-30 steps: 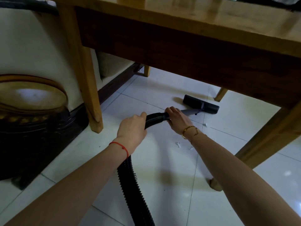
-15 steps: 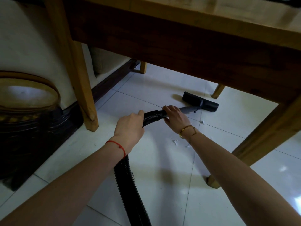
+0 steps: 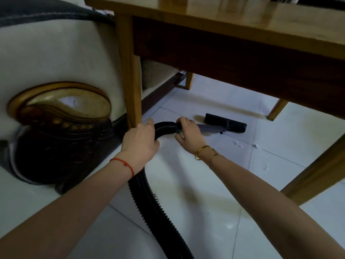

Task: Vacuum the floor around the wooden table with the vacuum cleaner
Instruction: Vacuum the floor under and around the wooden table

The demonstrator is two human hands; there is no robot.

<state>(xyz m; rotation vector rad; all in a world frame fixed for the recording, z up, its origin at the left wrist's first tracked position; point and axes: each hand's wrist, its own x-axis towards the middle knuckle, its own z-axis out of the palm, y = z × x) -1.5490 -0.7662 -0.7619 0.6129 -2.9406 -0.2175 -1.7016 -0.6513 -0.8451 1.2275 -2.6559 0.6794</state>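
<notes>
A black ribbed vacuum hose (image 3: pixel 149 200) runs up from the bottom of the view between my arms. My left hand (image 3: pixel 140 142) grips the hose at its bend. Just ahead, my right hand (image 3: pixel 189 133) grips the hose end where it joins the grey tube (image 3: pixel 211 128). The flat black floor nozzle (image 3: pixel 226 123) rests on the white tiles under the wooden table (image 3: pixel 242 21). Small white scraps (image 3: pixel 238 143) lie on the tiles just right of the tube, near the nozzle.
The table's front left leg (image 3: pixel 130 86) stands right beside my left hand. Another leg (image 3: pixel 317 171) slants down at the right. A white sofa with a dark carved, gold-trimmed arm base (image 3: pixel 59 128) fills the left side. Two far table legs (image 3: pixel 189 81) stand behind the nozzle.
The view has swung right and the table leg now sits close to my left hand. Both hands keep their grip on the hose. The scraps now lie right of my right hand.
</notes>
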